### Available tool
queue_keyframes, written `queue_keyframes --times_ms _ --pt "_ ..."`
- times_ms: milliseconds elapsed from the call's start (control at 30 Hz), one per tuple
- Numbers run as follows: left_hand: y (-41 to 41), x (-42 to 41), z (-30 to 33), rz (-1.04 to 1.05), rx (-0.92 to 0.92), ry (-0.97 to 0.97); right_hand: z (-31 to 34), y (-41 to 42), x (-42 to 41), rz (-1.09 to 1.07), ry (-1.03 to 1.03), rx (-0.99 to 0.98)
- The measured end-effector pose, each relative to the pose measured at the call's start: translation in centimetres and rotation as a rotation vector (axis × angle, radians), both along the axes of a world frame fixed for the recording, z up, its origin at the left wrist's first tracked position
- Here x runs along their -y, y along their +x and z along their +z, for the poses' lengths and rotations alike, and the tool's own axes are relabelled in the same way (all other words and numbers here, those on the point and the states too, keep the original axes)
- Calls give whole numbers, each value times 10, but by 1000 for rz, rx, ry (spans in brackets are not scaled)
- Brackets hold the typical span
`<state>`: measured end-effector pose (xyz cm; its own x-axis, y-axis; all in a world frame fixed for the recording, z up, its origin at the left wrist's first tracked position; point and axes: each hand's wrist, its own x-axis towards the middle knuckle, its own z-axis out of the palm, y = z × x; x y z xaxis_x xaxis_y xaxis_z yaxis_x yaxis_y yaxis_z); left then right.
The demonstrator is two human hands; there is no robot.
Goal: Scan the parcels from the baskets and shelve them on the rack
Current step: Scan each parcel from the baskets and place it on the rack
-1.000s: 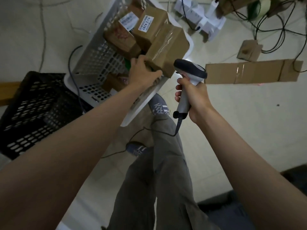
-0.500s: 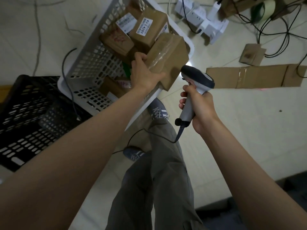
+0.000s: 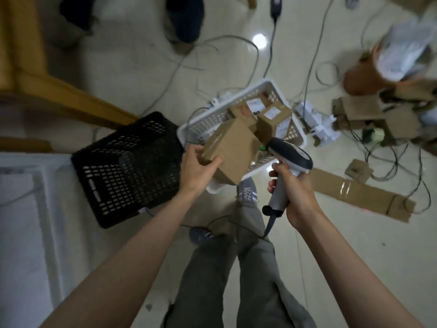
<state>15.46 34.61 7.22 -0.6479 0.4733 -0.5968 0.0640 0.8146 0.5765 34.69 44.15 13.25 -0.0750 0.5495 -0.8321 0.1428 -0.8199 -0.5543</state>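
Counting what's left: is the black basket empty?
Looks empty: the black basket lies tipped, only bare mesh showing. Boxes remain in the white basket.

Pale glossy tile floor (image 3: 132, 67) with a ceiling-light glare spot (image 3: 259, 40). Loose cables (image 3: 212, 47) snaking everywhere, flattened cardboard strip (image 3: 361, 196) at right, yellow wooden frame (image 3: 59, 95) upper left, all kinda blurry.

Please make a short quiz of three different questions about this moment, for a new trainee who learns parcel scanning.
1. True or false: the left hand grips a brown parcel.
2. What does the right hand hold: A) tape, B) barcode scanner, C) phone?
3. Fill in: the other parcels lie in the ___ basket, beside the black basket.

Key: 1 true; 2 B; 3 white.
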Motion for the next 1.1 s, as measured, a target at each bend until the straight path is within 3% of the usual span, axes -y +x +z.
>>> queue_keyframes --times_ms 267,533,767,1000,1100 --pt "-62 134 139 431 9 199 130 -87 94 431 150 -192" --pt "-104 281 235 1052 277 458 239 -166 195 933 249 -434" --pt "-108 397 307 1404 378 882 309 -232 260 1220 353 -620" --pt "-94 450 371 1540 466 1383 371 -272 304 1487 409 -834" --pt "-78 464 396 1432 395 1531 394 -278 320 1596 440 -921"
